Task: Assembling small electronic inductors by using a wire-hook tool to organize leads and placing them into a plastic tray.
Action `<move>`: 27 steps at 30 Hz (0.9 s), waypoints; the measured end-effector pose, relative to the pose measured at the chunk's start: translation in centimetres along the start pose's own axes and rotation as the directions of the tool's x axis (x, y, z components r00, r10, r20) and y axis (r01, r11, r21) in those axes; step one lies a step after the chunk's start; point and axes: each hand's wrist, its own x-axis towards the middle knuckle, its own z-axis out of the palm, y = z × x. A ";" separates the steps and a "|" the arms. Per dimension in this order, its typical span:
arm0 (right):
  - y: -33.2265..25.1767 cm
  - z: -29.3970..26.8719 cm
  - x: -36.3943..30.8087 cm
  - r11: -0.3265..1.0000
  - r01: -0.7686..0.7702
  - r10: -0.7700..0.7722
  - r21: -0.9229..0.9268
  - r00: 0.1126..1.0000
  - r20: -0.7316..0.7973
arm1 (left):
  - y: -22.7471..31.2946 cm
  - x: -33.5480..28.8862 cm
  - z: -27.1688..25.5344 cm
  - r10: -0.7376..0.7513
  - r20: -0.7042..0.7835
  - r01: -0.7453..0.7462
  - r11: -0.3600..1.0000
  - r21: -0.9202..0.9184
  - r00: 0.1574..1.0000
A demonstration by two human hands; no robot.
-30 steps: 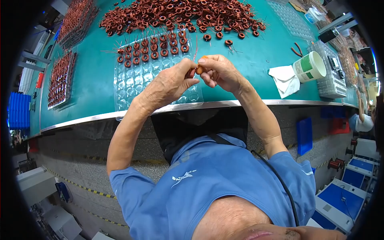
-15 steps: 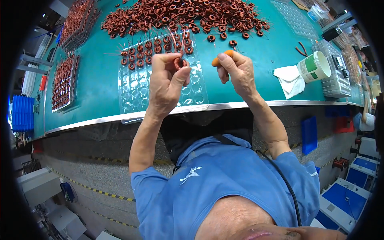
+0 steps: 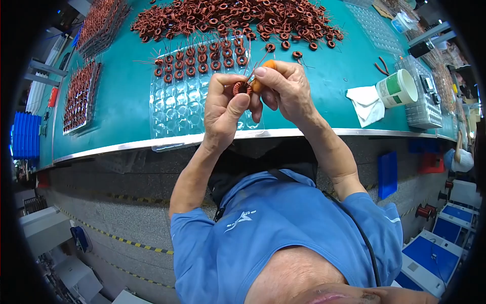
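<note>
Over the tray's near part, my left hand [image 3: 223,109] pinches a ring-shaped copper wire coil [image 3: 242,89] between thumb and fingers, its hole facing up. Thin wire leads rise from its upper side. My right hand [image 3: 286,88] is closed against the coil's right side, thumb and forefinger together at the leads; the exact grip is partly hidden. Orange covering [image 3: 270,64], like a finger cot, shows on the right forefinger. Below the hands lies a clear plastic tray [image 3: 169,119] with round pockets, its far rows filled with similar coils [image 3: 202,58].
A large heap of coils [image 3: 228,20] covers the far part of the green table [image 3: 324,81]. Filled trays [image 3: 81,99] stand at the left. To the right are a white tub [image 3: 397,87] on its side, a white cloth [image 3: 365,105], pliers [image 3: 382,66] and stacked clear trays [image 3: 422,109].
My right hand has moved left to meet the coil, and its fingers now close at the leads. My left hand has shifted slightly right and down with the coil, turning its hole upward.
</note>
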 end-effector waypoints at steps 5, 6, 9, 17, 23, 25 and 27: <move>1.0 -0.1 0.5 0.993 0.003 -0.002 -0.122 1.000 0.001 | 0.4 -0.7 -0.6 -0.112 -0.100 0.113 0.994 -0.001 0.989; 1.4 -0.3 0.4 0.990 -0.007 0.005 -0.141 1.000 -0.015 | 0.5 -0.7 -0.6 -0.126 -0.105 0.129 0.991 0.024 0.986; 2.5 -0.5 0.5 0.984 -0.017 0.009 -0.177 0.999 -0.045 | 0.4 -0.8 -0.9 -0.139 -0.143 0.144 0.989 0.029 0.980; 3.4 0.9 -0.5 0.924 0.201 -0.269 -0.327 0.947 -0.178 | 0.2 -1.9 -1.5 -0.209 -0.282 0.212 0.977 -0.021 0.936; 4.6 1.9 -0.4 0.915 0.136 -0.185 -0.381 0.978 -0.096 | -0.5 -3.1 -2.3 -0.082 -0.331 0.179 0.945 0.274 0.940; 5.2 2.0 -0.3 0.781 0.253 -0.347 -0.571 0.936 -0.060 | -0.8 -3.6 -2.4 -0.041 -0.345 0.156 0.936 0.315 0.938; 5.8 2.3 0.1 0.722 0.362 -0.419 -0.589 0.907 0.043 | -1.0 -4.0 -2.9 -0.026 -0.357 0.161 0.922 0.353 0.934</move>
